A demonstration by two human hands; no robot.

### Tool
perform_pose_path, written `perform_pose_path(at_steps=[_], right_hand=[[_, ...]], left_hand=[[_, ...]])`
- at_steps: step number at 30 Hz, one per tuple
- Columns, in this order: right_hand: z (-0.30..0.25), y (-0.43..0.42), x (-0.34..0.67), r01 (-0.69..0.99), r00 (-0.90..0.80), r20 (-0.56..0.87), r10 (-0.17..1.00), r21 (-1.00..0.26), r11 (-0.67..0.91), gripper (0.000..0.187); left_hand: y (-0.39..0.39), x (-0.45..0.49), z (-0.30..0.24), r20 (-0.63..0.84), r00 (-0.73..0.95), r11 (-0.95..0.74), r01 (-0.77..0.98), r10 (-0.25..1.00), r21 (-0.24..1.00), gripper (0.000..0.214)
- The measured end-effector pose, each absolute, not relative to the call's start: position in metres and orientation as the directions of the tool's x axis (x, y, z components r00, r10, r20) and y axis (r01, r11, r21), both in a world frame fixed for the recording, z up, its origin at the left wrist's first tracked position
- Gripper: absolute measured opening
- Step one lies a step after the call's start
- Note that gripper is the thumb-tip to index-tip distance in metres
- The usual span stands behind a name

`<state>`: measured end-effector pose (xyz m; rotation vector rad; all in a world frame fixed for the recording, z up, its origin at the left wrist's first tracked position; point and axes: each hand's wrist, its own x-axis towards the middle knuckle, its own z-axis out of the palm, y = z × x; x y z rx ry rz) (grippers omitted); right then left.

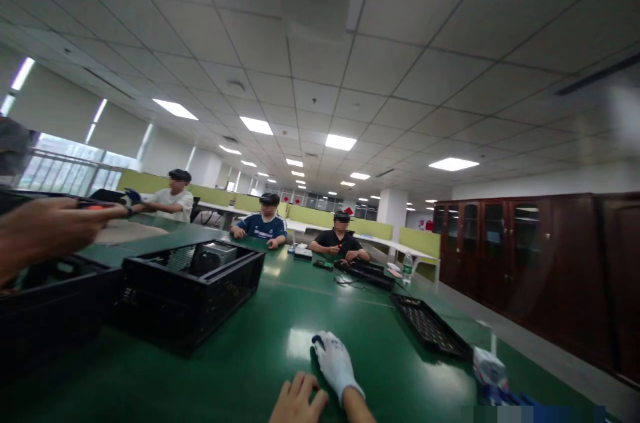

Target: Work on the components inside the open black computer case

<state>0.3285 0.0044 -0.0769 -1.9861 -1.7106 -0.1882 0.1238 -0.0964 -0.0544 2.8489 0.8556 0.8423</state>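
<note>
Lying loose-fingered right of the case (197, 300) is your gloved right hand (334, 362). Your left hand (299, 400) bends unclenched fingers there.

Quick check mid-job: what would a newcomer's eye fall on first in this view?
Probably the white-gloved right hand near the bottom centre, bright against the green table, with the bare left hand close beside it. Next might come the large open black case left of centre, and a co-worker's bare hand reaching in from the left edge.
</note>
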Motion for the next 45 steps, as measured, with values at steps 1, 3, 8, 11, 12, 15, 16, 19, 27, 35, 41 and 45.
perform_pose_path(at_steps=[1, 3, 8, 11, 12, 15, 16, 19, 27, 35, 41, 45], right_hand=[[-0.078, -0.008, 0.321, 0.963, 0.179, 0.426, 0.887, -0.262, -0.069, 0.041], [-0.079, -0.033, 0.307, 0.976, 0.133, 0.431, 0.892, -0.212, -0.043, 0.042], [-0.079, -0.091, 0.280, 0.996, -0.004, 0.410, 0.912, -0.084, 0.042, 0.053], [-0.083, -0.114, 0.272, 0.992, -0.083, 0.383, 0.920, -0.055, 0.112, 0.057], [-0.085, -0.119, 0.271, 0.989, -0.103, 0.382, 0.918, -0.058, 0.135, 0.055], [-0.090, -0.127, 0.267, 0.980, -0.115, 0.411, 0.904, -0.100, 0.170, 0.046], [-0.091, -0.128, 0.265, 0.977, -0.110, 0.425, 0.899, -0.120, 0.176, 0.045], [-0.091, -0.130, 0.260, 0.965, -0.101, 0.454, 0.885, -0.171, 0.197, 0.043], [-0.088, -0.130, 0.253, 0.945, -0.096, 0.463, 0.881, -0.236, 0.227, 0.039], [-0.100, -0.119, 0.258, 0.940, -0.127, 0.422, 0.898, -0.237, 0.244, 0.047], [-0.094, -0.118, 0.255, 0.936, -0.159, 0.404, 0.901, -0.229, 0.268, 0.047], [-0.087, -0.122, 0.252, 0.942, -0.143, 0.349, 0.926, -0.240, 0.236, 0.049]], left_hand=[[-0.100, 0.121, -0.056, 0.476, 0.669, -0.814, 0.537, 0.571, 0.223, 0.031], [-0.110, 0.113, -0.058, 0.461, 0.618, -0.763, 0.590, 0.636, 0.262, 0.038], [-0.126, 0.084, -0.056, 0.430, 0.537, -0.678, 0.665, 0.726, 0.314, 0.037], [-0.125, 0.072, -0.055, 0.421, 0.492, -0.635, 0.695, 0.762, 0.337, 0.032], [-0.123, 0.069, -0.055, 0.423, 0.483, -0.629, 0.698, 0.767, 0.342, 0.031], [-0.119, 0.064, -0.055, 0.427, 0.478, -0.628, 0.694, 0.768, 0.351, 0.028], [-0.119, 0.063, -0.055, 0.425, 0.482, -0.630, 0.691, 0.767, 0.354, 0.028], [-0.119, 0.062, -0.055, 0.412, 0.499, -0.640, 0.676, 0.762, 0.366, 0.026], [-0.118, 0.062, -0.057, 0.387, 0.545, -0.668, 0.630, 0.744, 0.397, 0.026], [-0.115, 0.066, -0.059, 0.365, 0.561, -0.669, 0.624, 0.743, 0.403, 0.026], [-0.107, 0.068, -0.063, 0.310, 0.584, -0.660, 0.636, 0.750, 0.401, 0.029], [-0.107, 0.069, -0.064, 0.317, 0.581, -0.662, 0.637, 0.749, 0.396, 0.030]])
